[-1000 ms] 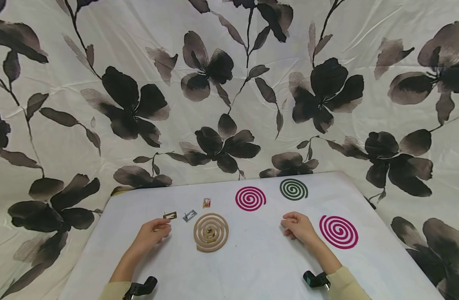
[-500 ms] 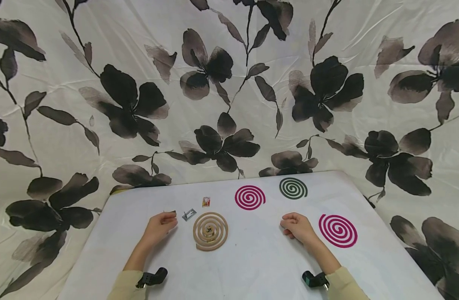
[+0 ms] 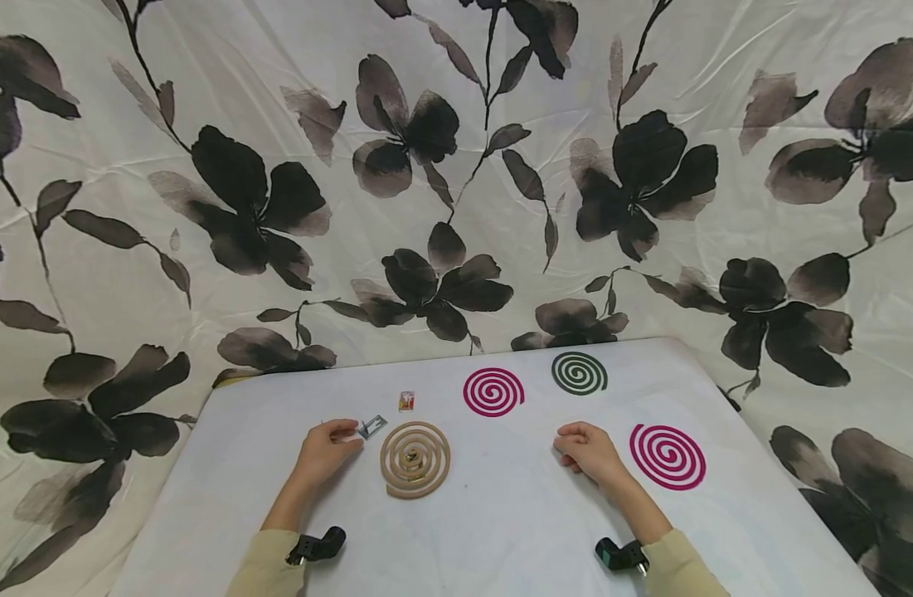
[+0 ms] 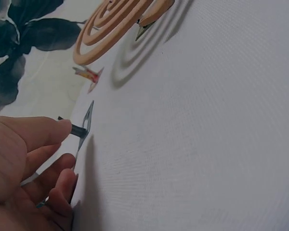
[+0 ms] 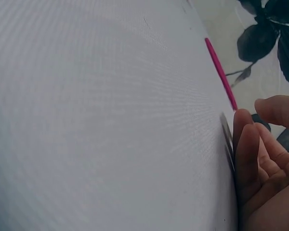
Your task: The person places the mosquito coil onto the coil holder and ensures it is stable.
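In the head view my left hand [image 3: 329,448] hovers low over the table, thumb and fingers apart and bent, fingertips beside a silver metal coil stand [image 3: 373,426]. The left wrist view has the thumb tip overlapping the stand's raised tab [image 4: 78,130]. The gold stand from earlier frames is hidden by this hand. Just to the right a tan mosquito coil [image 3: 385,474] is held above the table, gold metal showing at its middle. My right hand [image 3: 586,448] rests on the table, fingers loosely curled, holding nothing.
A small red-and-yellow stand [image 3: 406,401] lies behind the tan coil. Flat on the white table [image 3: 471,539] are a pink coil [image 3: 493,392], a green coil [image 3: 580,373] and another pink coil [image 3: 668,458] right of my right hand. Floral cloth [image 3: 441,166] hangs behind.
My left hand has moved right, from beside the gold stand across it to the silver stand. The gold stand is now out of sight. The right hand stays put.
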The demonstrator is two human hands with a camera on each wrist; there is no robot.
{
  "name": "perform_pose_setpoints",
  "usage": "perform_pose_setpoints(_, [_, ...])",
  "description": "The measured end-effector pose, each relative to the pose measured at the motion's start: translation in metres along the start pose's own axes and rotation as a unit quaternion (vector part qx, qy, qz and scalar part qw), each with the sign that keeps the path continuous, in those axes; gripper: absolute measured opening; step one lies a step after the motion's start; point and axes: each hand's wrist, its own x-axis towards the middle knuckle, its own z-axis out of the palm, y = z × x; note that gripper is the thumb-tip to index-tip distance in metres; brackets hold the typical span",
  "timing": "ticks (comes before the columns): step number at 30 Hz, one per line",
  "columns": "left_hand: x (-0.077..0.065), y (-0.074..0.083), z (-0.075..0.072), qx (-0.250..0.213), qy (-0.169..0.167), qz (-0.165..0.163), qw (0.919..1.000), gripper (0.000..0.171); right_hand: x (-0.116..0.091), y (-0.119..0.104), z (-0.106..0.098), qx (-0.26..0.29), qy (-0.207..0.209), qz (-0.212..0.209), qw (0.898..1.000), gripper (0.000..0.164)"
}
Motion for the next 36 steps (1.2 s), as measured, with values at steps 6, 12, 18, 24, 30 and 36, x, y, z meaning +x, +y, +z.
perform_pose_setpoints(6, [0.003,0.001,0.004,0.011,0.015,0.002,0.9998,0.039,0.000,0.000,0.003,-0.001,0.004,0.002,1.000,0.021])
perform_pose_setpoints(12, [0.006,0.000,0.007,0.027,0.023,0.010,0.9993,0.038,0.001,0.001,0.005,0.001,0.006,0.005,1.000,0.021])
perform_pose_setpoints(18, [0.008,0.000,0.009,0.050,0.037,0.011,0.9980,0.036,0.002,-0.001,0.005,-0.001,0.002,0.007,1.000,0.023])
perform_pose_setpoints(24, [0.007,-0.001,0.012,0.065,0.050,0.016,0.9965,0.034,0.006,-0.007,0.007,-0.005,-0.002,0.013,1.000,0.025])
perform_pose_setpoints(30, [0.007,0.000,0.013,0.076,0.057,0.004,0.9955,0.032,0.014,-0.012,0.010,-0.018,-0.008,0.024,1.000,0.024])
perform_pose_setpoints(36, [0.006,-0.001,0.013,0.085,0.058,0.009,0.9947,0.031,0.023,-0.017,0.013,-0.033,-0.014,0.025,0.999,0.023])
